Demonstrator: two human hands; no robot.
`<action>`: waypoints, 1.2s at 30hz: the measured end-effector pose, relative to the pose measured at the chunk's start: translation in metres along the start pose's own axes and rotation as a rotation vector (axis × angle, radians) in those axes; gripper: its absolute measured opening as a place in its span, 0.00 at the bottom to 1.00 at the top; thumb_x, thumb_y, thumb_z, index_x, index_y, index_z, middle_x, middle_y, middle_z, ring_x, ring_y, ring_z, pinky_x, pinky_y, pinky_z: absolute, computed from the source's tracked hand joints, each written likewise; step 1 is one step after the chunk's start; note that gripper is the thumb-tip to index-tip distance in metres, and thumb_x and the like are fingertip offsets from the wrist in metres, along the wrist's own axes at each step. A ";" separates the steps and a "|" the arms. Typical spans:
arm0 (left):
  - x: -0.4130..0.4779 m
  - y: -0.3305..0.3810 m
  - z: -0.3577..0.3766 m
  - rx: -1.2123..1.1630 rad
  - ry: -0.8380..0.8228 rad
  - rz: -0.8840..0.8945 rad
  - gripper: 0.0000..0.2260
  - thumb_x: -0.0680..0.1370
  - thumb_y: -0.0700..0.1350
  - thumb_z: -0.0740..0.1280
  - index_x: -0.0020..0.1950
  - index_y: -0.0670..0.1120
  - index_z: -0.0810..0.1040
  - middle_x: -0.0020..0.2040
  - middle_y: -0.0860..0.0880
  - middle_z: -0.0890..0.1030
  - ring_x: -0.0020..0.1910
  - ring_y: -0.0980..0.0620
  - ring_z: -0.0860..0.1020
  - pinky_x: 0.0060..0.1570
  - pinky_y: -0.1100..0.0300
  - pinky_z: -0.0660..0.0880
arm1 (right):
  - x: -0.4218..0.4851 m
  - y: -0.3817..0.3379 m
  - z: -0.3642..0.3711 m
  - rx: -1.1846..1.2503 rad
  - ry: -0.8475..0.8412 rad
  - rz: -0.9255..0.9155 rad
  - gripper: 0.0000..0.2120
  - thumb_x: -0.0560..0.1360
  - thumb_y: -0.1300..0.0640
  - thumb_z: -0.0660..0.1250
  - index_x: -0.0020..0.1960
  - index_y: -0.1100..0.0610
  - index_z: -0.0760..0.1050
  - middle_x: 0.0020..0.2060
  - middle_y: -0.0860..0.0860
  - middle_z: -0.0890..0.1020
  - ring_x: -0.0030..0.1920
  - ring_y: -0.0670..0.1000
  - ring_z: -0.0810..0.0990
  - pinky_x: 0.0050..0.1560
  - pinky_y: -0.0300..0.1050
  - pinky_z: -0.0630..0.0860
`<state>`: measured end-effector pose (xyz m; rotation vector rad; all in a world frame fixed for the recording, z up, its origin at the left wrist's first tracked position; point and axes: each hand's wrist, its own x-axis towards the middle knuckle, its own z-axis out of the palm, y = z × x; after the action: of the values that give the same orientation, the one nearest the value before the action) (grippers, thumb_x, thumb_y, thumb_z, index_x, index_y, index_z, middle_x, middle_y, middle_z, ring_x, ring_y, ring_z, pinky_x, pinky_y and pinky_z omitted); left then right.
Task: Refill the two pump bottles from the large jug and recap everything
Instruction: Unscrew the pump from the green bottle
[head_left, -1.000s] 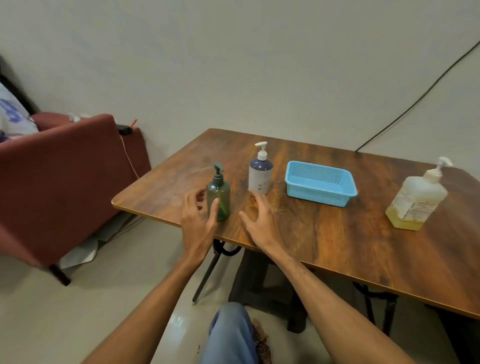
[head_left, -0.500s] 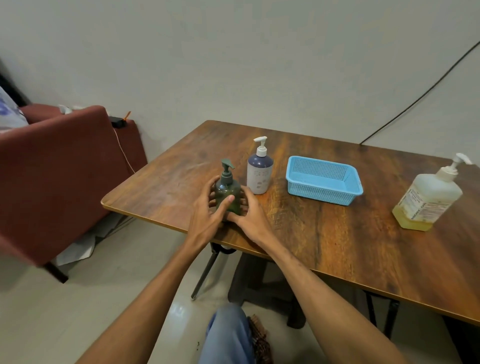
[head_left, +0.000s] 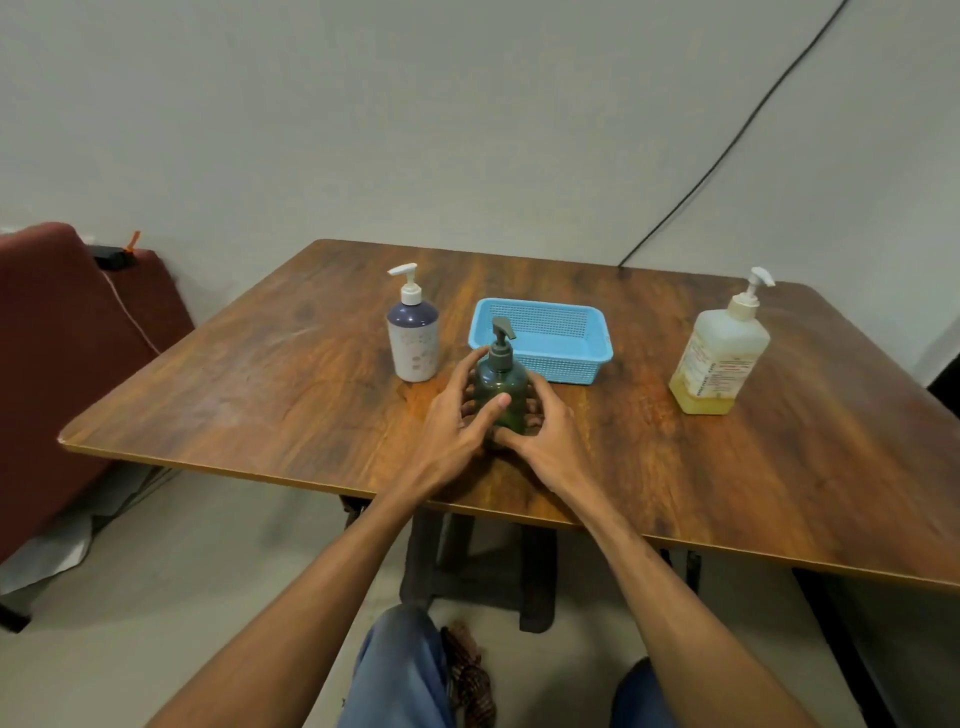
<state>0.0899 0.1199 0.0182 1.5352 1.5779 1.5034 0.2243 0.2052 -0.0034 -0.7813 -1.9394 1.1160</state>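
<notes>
A small dark green pump bottle (head_left: 503, 382) stands upright near the middle of the wooden table (head_left: 260, 395), its pump cap on. My left hand (head_left: 457, 426) wraps it from the left with the thumb across its front. My right hand (head_left: 545, 436) holds it from the right, fingers curled behind. A white bottle with a dark blue shoulder and white pump (head_left: 413, 332) stands to the left, behind. The large translucent jug (head_left: 719, 358), with a little yellow liquid at its bottom and a white pump, stands at the right.
A light blue mesh basket (head_left: 550, 358) sits just behind the green bottle. A dark red sofa (head_left: 62, 332) stands left of the table. A black cable (head_left: 727, 150) runs down the wall. My knees show below the table's near edge.
Both hands closed in around the green bottle, and it now stands further right, in front of the blue basket. The camera view shifted too.
</notes>
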 end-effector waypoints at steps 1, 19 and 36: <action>0.002 -0.001 0.005 -0.009 -0.014 0.001 0.28 0.83 0.45 0.66 0.81 0.50 0.59 0.73 0.55 0.71 0.68 0.67 0.73 0.61 0.70 0.73 | -0.001 0.003 -0.004 0.006 0.004 0.001 0.37 0.70 0.59 0.79 0.73 0.42 0.67 0.62 0.38 0.77 0.62 0.39 0.77 0.60 0.37 0.76; 0.047 0.010 0.018 -0.245 0.009 -0.001 0.13 0.82 0.34 0.65 0.66 0.36 0.78 0.62 0.41 0.82 0.65 0.48 0.80 0.66 0.54 0.77 | -0.002 0.031 -0.009 0.052 0.072 -0.017 0.36 0.69 0.58 0.80 0.69 0.38 0.67 0.65 0.43 0.77 0.63 0.39 0.76 0.56 0.30 0.75; 0.038 0.013 0.015 -0.310 -0.073 -0.031 0.19 0.83 0.36 0.63 0.75 0.42 0.72 0.71 0.47 0.78 0.71 0.54 0.75 0.71 0.55 0.72 | -0.005 0.022 -0.009 0.074 0.062 -0.019 0.37 0.69 0.61 0.80 0.71 0.46 0.66 0.63 0.39 0.76 0.61 0.35 0.76 0.54 0.29 0.75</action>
<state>0.0980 0.1566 0.0382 1.3662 1.2527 1.5710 0.2377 0.2146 -0.0212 -0.7477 -1.8397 1.1324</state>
